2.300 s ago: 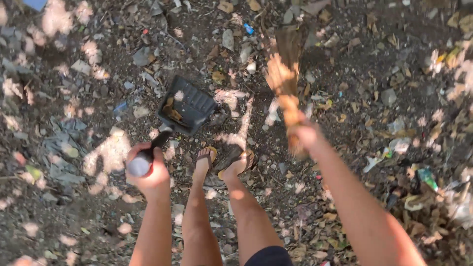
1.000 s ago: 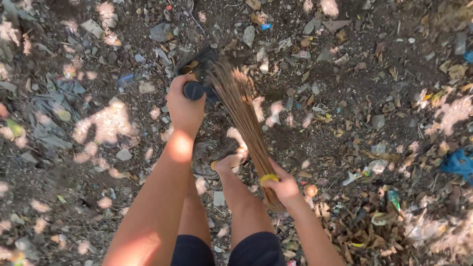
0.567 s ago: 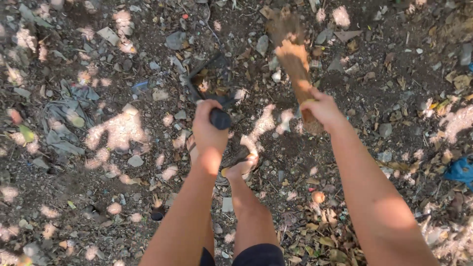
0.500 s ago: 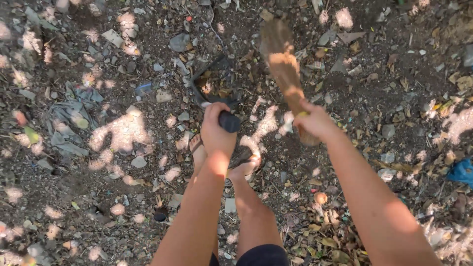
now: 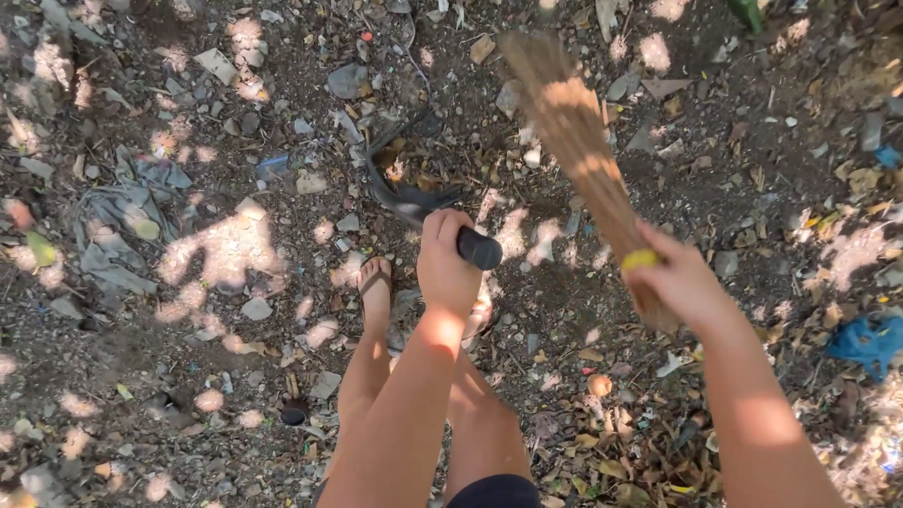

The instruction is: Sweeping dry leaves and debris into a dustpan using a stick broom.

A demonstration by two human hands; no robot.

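My left hand (image 5: 446, 266) grips the black handle of a dark dustpan (image 5: 406, 179), whose pan rests tilted on the dirt ahead of my feet with a few dry leaves in it. My right hand (image 5: 679, 282) holds a stick broom (image 5: 581, 150) by its bound end, marked by a yellow band. The bristles fan out up and to the left, over the ground to the right of the pan. My feet in sandals (image 5: 374, 287) stand just below the dustpan.
The ground is dark soil strewn with stones, dry leaves and bits of litter. A crumpled grey rag (image 5: 118, 226) lies at the left. A blue scrap (image 5: 870, 341) lies at the right edge, with a leaf pile (image 5: 658, 452) at the lower right.
The broom has swung from the dustpan out to the right. My left hand with the handle has drifted right and nearer to me, and the view has shifted slightly.
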